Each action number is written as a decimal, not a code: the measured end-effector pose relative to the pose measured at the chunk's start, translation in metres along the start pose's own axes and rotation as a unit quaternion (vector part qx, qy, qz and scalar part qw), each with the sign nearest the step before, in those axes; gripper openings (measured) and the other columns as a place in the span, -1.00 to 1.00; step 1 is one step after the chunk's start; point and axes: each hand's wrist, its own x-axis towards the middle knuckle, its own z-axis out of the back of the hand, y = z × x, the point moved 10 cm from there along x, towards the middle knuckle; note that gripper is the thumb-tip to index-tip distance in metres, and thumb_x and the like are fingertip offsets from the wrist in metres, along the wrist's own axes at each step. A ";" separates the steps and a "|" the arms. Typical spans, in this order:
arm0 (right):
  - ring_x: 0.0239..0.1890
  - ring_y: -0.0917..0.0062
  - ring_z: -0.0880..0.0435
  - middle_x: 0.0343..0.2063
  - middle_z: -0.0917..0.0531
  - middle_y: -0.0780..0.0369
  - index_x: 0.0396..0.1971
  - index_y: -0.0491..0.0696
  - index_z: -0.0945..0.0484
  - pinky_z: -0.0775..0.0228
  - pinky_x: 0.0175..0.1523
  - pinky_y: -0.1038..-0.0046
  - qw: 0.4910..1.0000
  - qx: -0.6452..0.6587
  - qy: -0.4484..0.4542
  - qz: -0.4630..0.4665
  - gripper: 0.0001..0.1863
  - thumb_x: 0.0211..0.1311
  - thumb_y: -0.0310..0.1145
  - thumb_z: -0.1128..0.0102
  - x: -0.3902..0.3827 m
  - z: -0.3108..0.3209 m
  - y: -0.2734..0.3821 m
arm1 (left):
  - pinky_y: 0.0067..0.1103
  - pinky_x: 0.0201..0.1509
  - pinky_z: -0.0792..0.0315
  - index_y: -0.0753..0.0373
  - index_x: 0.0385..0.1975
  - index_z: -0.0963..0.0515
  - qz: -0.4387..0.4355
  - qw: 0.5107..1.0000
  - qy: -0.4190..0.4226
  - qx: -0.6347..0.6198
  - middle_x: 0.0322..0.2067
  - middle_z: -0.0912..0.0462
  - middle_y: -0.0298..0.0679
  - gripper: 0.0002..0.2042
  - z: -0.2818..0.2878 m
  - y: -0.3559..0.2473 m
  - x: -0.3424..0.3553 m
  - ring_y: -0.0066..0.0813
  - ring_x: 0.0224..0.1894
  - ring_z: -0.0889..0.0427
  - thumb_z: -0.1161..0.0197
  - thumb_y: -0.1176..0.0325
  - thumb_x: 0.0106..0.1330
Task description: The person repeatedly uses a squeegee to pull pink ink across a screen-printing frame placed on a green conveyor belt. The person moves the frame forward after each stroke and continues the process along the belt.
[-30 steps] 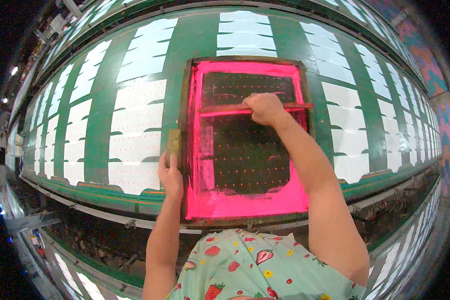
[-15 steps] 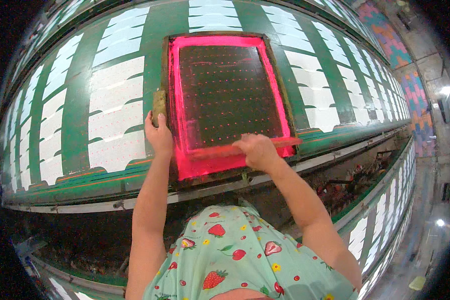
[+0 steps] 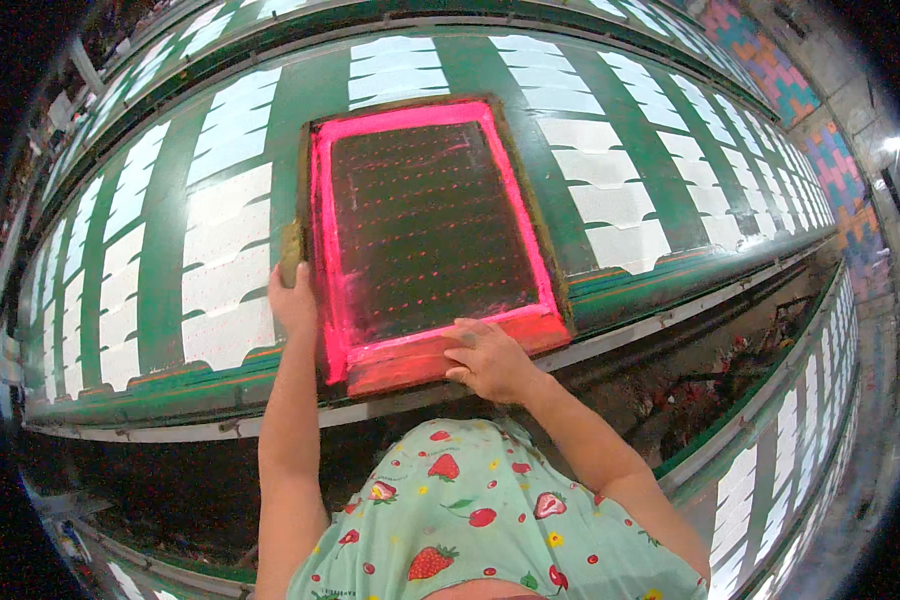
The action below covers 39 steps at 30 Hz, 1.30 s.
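Note:
A printing screen (image 3: 320,200) lies on the green table, its dark mesh bordered by bright pink ink and dotted with rows of small pink specks. Along its left side, my left hand (image 3: 294,300) is closed around a short worn handle (image 3: 291,250). A wide squeegee (image 3: 400,368), smeared red-pink, lies across the near end of the screen with its broad face upward. My right hand (image 3: 492,362) grips it right of its middle, fingers bent over its far edge. The blade's underside is hidden.
White cut panels (image 3: 228,260) lie in columns along the long green table (image 3: 160,290), left, right and beyond the screen. A metal rail (image 3: 210,430) follows its near edge. Another table with panels (image 3: 760,500) stands at lower right. Colored mats (image 3: 840,170) cover floor at far right.
My right hand has drawn the squeegee nearer, to the screen's near end, and tilted it so its broad face shows. My left hand keeps its hold on the handle. The view has shifted slightly.

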 end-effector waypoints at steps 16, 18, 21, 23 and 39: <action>-0.27 0.57 -0.70 -0.22 -0.80 0.29 0.11 -0.09 -0.78 -0.59 -0.14 0.38 0.715 0.416 -0.195 -0.527 -0.59 0.71 -0.07 -0.16 -0.187 0.034 -0.285 | -0.27 0.10 -0.57 0.43 0.05 -0.75 0.024 0.994 -0.036 0.103 -0.10 -0.83 -0.01 -0.42 -0.008 0.002 0.013 -0.17 -0.09 -0.75 -0.61 -0.03 0.35; -0.22 0.59 -0.69 -0.10 -0.76 0.29 0.22 -0.07 -0.73 -0.57 -0.11 0.42 0.700 0.451 -0.124 -0.539 -0.56 0.72 -0.04 -0.14 -0.192 0.011 -0.290 | -0.27 0.09 -0.57 0.44 0.03 -0.75 0.076 0.992 -0.031 0.098 -0.11 -0.82 -0.03 -0.43 -0.007 0.014 0.016 -0.18 -0.11 -0.75 -0.62 -0.02 0.33; -0.13 0.60 -0.70 -0.03 -0.75 0.29 0.28 -0.08 -0.69 -0.57 -0.04 0.42 0.706 0.455 -0.075 -0.538 -0.54 0.73 -0.04 -0.14 -0.194 -0.007 -0.286 | -0.28 0.07 -0.56 0.45 0.00 -0.76 0.116 0.991 -0.016 0.070 -0.11 -0.82 -0.05 -0.45 -0.007 0.024 0.018 -0.20 -0.11 -0.73 -0.64 0.02 0.30; -0.10 0.60 -0.69 -0.03 -0.76 0.30 0.26 -0.09 -0.70 -0.56 -0.01 0.43 0.696 0.470 -0.080 -0.536 -0.55 0.73 -0.06 -0.15 -0.193 -0.014 -0.282 | -0.29 0.08 -0.56 0.47 0.00 -0.75 0.126 0.991 0.000 0.043 -0.10 -0.82 -0.06 -0.46 -0.012 0.025 0.018 -0.22 -0.10 -0.73 -0.65 0.06 0.30; 0.00 0.47 -0.73 -0.08 -0.83 0.14 0.12 -0.24 -0.73 -0.53 0.23 0.38 0.758 0.341 -0.212 -0.515 -0.60 0.75 -0.19 -0.11 -0.160 0.051 -0.245 | -0.36 0.12 -0.59 0.43 0.18 -0.67 0.204 0.970 0.056 -0.118 -0.01 -0.80 -0.16 -0.55 -0.018 0.023 0.011 -0.32 -0.04 -0.73 -0.57 0.30 0.40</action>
